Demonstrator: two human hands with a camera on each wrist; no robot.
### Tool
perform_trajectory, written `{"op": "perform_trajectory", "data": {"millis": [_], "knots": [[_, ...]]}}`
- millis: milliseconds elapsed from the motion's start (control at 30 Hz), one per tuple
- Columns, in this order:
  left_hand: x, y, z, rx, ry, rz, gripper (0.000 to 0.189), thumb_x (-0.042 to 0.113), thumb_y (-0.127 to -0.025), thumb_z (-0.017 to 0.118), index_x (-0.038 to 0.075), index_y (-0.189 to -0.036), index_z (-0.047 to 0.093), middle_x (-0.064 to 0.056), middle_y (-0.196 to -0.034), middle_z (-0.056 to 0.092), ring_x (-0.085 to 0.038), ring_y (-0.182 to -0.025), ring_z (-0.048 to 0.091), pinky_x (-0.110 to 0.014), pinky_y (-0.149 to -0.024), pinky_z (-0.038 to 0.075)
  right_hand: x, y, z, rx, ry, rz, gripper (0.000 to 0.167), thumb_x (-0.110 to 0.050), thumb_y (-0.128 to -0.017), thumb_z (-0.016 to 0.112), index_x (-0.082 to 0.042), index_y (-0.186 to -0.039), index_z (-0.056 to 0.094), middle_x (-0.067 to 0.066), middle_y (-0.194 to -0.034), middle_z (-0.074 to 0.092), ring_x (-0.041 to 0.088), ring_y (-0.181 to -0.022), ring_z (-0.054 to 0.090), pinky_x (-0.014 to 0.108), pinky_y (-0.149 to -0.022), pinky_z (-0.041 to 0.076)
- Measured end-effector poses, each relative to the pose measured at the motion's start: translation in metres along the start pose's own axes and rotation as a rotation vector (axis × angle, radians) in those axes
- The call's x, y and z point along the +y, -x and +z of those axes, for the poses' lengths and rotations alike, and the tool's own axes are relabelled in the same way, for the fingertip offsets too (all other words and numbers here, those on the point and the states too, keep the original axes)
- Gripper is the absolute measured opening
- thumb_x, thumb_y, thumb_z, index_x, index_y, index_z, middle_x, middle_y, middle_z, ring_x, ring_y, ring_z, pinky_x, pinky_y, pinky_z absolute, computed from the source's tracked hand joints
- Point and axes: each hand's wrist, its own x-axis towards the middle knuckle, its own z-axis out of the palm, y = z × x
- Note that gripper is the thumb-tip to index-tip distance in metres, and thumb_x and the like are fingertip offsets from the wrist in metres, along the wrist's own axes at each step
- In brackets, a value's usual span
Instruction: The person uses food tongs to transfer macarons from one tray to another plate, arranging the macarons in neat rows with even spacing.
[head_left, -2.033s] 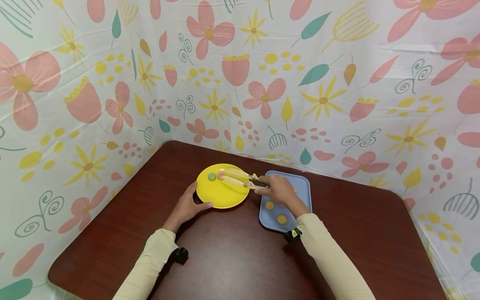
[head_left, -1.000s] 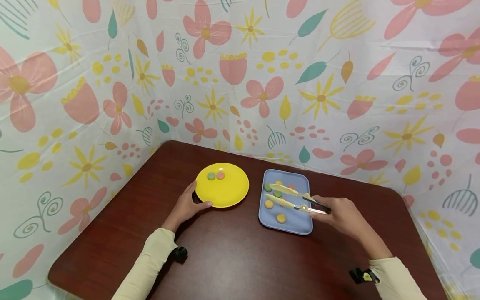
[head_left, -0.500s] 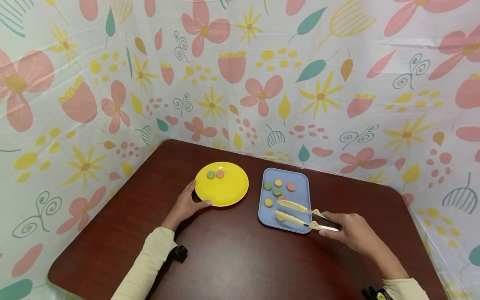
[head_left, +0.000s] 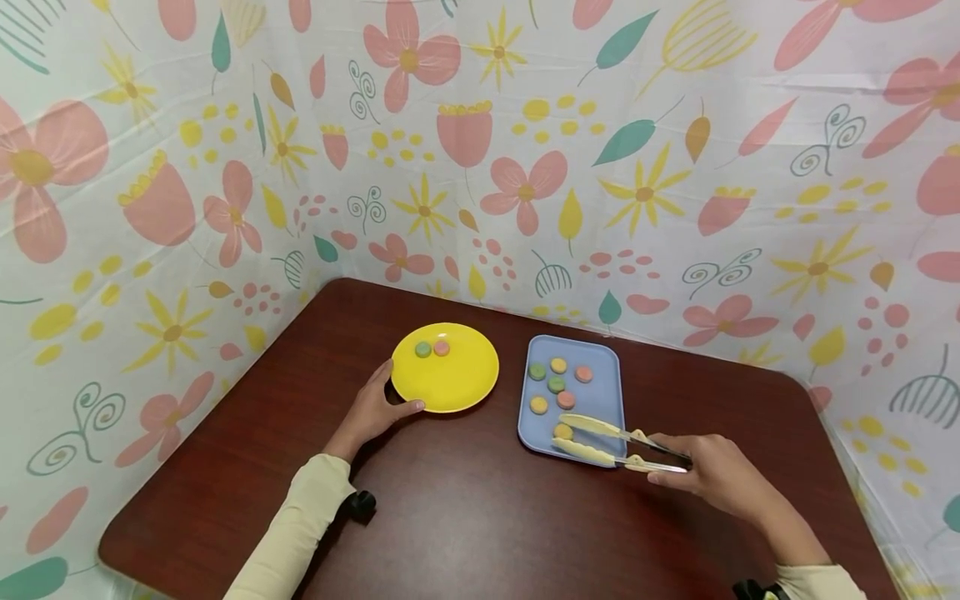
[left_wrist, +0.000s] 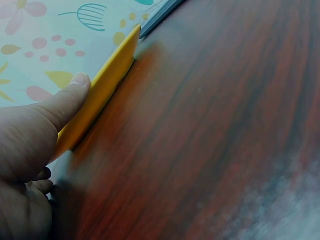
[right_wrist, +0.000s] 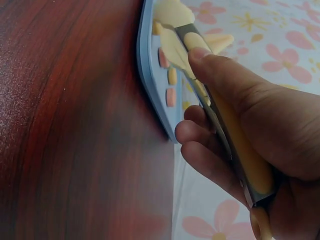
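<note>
My right hand (head_left: 723, 479) holds a pair of tongs (right_wrist: 220, 115) with cream tips, thumb on one arm and fingers on the other. The spread tips of the tongs lie on either side of a yellow macaron (head_left: 562, 432) near the front of the blue tray (head_left: 536, 435). Several other macarons, green, yellow and pink, sit farther back in the tray. My left hand (head_left: 375, 410) grips the left rim of the yellow plate (head_left: 450, 387), its thumb (left_wrist: 75, 95) against the near edge. A green macaron (head_left: 423, 349) and a pink macaron (head_left: 441, 348) lie side by side on the plate.
The plate and the tray stand apart on a dark red-brown wooden table (head_left: 465, 500), the tray to the right. Behind and to the left, a flower-printed cloth (head_left: 465, 208) hangs close to the table's edges.
The tongs have let go of the pink macaron on the plate. My right hand has carried them right and toward me, over the tray's front macaron. My left hand stays at the plate.
</note>
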Motion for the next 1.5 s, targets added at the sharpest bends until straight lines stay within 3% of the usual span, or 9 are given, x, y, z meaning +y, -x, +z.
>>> {"op": "perform_trajectory", "data": {"millis": [233,667,833,1033,1167,1267,1333,1500], "knots": [[-0.001,0.000,0.000,0.005,0.013,-0.002,0.115,0.051,-0.081,0.084,0.012,-0.165,0.016,-0.013,-0.169,0.021,-0.034,-0.154,0.023,-0.057,-0.121,0.026,0.000,0.000,-0.001,-0.038,0.002,0.026,0.052,-0.043,-0.084,0.083,-0.011,-0.124,0.075,0.001,-0.110,0.075,0.004,-0.078,0.055,0.027,-0.064,0.045],[-0.002,-0.001,0.000,0.001,-0.002,-0.004,0.116,0.053,-0.082,0.083,0.009,-0.165,0.014,-0.016,-0.169,0.019,-0.035,-0.155,0.022,-0.058,-0.121,0.025,0.003,-0.004,-0.004,-0.050,-0.001,0.005,0.051,-0.040,-0.086,0.082,-0.010,-0.126,0.074,0.003,-0.111,0.076,0.001,-0.077,0.055,0.025,-0.064,0.044],[-0.002,-0.001,0.000,-0.001,-0.002,-0.003,0.115,0.053,-0.083,0.083,0.010,-0.165,0.014,-0.015,-0.169,0.019,-0.036,-0.154,0.021,-0.059,-0.121,0.026,0.000,-0.015,-0.012,-0.025,-0.016,-0.032,0.055,-0.045,-0.087,0.080,-0.009,-0.127,0.074,0.005,-0.115,0.076,0.000,-0.080,0.056,0.025,-0.064,0.044],[0.000,-0.001,0.001,-0.002,0.003,0.002,0.115,0.052,-0.082,0.083,0.011,-0.165,0.015,-0.015,-0.169,0.020,-0.035,-0.154,0.022,-0.058,-0.121,0.026,-0.004,-0.033,-0.015,0.011,-0.032,-0.055,0.053,-0.041,-0.086,0.082,-0.009,-0.128,0.073,0.003,-0.116,0.075,0.005,-0.087,0.063,0.026,-0.067,0.050],[0.000,0.000,-0.001,0.000,0.002,-0.003,0.115,0.052,-0.082,0.083,0.010,-0.165,0.015,-0.015,-0.169,0.019,-0.036,-0.154,0.022,-0.059,-0.120,0.026,-0.007,-0.049,-0.015,0.025,-0.043,-0.054,0.061,-0.049,-0.087,0.079,-0.007,-0.130,0.071,0.006,-0.116,0.075,0.009,-0.086,0.063,0.026,-0.065,0.049],[0.000,0.000,-0.002,0.003,0.003,-0.004,0.115,0.051,-0.082,0.083,0.010,-0.165,0.015,-0.016,-0.169,0.020,-0.036,-0.154,0.022,-0.059,-0.120,0.026,-0.011,-0.063,-0.014,0.031,-0.056,-0.043,0.066,-0.052,-0.086,0.078,-0.006,-0.133,0.070,0.006,-0.108,0.076,0.010,-0.075,0.057,0.024,-0.059,0.044],[0.000,0.000,-0.001,0.000,0.000,-0.005,0.115,0.051,-0.083,0.083,0.010,-0.165,0.015,-0.016,-0.169,0.019,-0.036,-0.154,0.022,-0.059,-0.120,0.026,-0.013,-0.071,-0.014,0.039,-0.060,-0.036,0.066,-0.051,-0.086,0.079,-0.007,-0.134,0.069,0.002,-0.094,0.076,0.010,-0.069,0.052,0.024,-0.055,0.041],[-0.001,0.000,0.000,-0.003,0.001,-0.004,0.115,0.052,-0.082,0.083,0.011,-0.165,0.015,-0.015,-0.169,0.019,-0.036,-0.154,0.022,-0.058,-0.121,0.026,-0.017,-0.091,-0.013,0.052,-0.045,-0.037,0.062,-0.043,-0.085,0.083,-0.007,-0.134,0.069,-0.009,-0.063,0.057,0.011,-0.061,0.045,0.025,-0.052,0.037]]}}
